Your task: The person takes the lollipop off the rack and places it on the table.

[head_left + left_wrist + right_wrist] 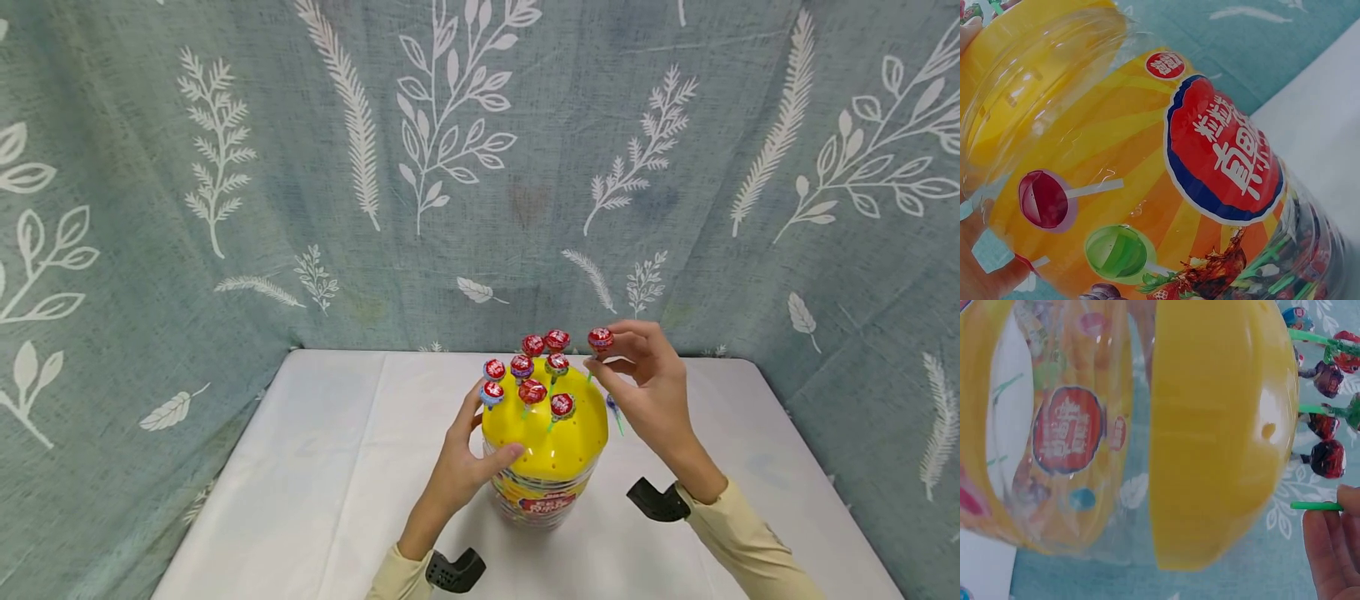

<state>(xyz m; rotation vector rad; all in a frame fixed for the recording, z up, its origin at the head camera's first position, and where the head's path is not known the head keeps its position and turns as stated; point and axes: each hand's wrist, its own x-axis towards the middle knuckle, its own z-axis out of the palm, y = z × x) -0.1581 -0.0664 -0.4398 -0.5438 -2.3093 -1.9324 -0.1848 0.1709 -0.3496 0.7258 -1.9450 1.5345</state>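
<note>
A clear plastic candy jar [546, 505] with a domed yellow lid [577, 429] stands upright on the table. Several wrapped lollipops [532, 392] stick up out of small holes in the lid. The left hand [457, 468] grips the jar's top from the left, thumb on the lid's front. Above the lid's right side, the right hand [654, 390] pinches a red-wrapped lollipop [600, 338] by its stick. In the right wrist view the lower end of that green stick [1313, 505] hangs free, apart from the lid. More lollipops show inside the jar in the left wrist view.
Another lollipop [615, 413] with a green stick lies on the white tabletop [330, 475], right of the jar and partly behind the right hand. A teal leaf-patterned cloth [300, 167] hangs behind the table and along both sides.
</note>
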